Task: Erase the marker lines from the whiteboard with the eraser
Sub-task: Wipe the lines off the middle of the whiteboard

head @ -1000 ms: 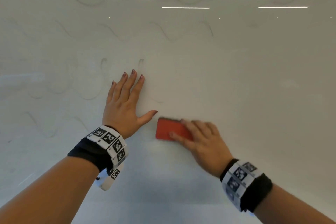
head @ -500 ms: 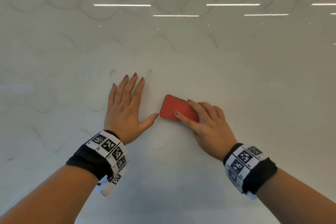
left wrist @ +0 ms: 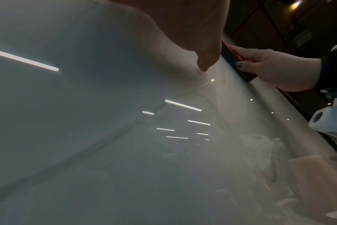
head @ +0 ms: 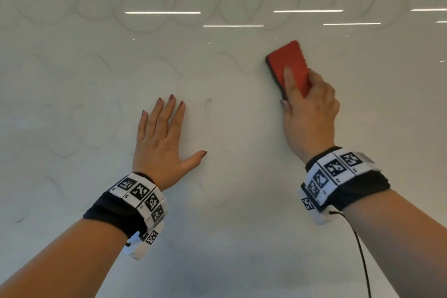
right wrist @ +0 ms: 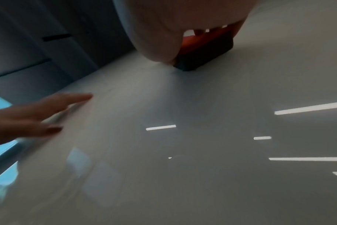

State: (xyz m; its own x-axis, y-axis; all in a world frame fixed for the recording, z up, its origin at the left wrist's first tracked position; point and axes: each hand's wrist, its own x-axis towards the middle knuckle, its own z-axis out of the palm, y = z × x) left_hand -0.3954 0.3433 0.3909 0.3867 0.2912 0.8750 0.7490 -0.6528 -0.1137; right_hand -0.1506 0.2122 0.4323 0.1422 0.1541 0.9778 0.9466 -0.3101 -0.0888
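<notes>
Two hands are on the glossy white whiteboard [head: 242, 237]. The left hand [head: 160, 143] lies flat against it, fingers straight and thumb spread out to the side. The right hand [head: 310, 113] grips the rectangular red eraser with a dark felt base [head: 286, 61], index finger along its red back, thumb at its lower left edge, the felt face down on the board. The eraser sits up and right of the left hand, well apart. Faint grey looping marker lines [head: 150, 24] cross the board's upper part and left side.

Left hand [head: 160, 143] lies flat, fingers [head: 169, 113] spread — right hand [head: 308, 116] raised higher, fingers curled in a grip.
</notes>
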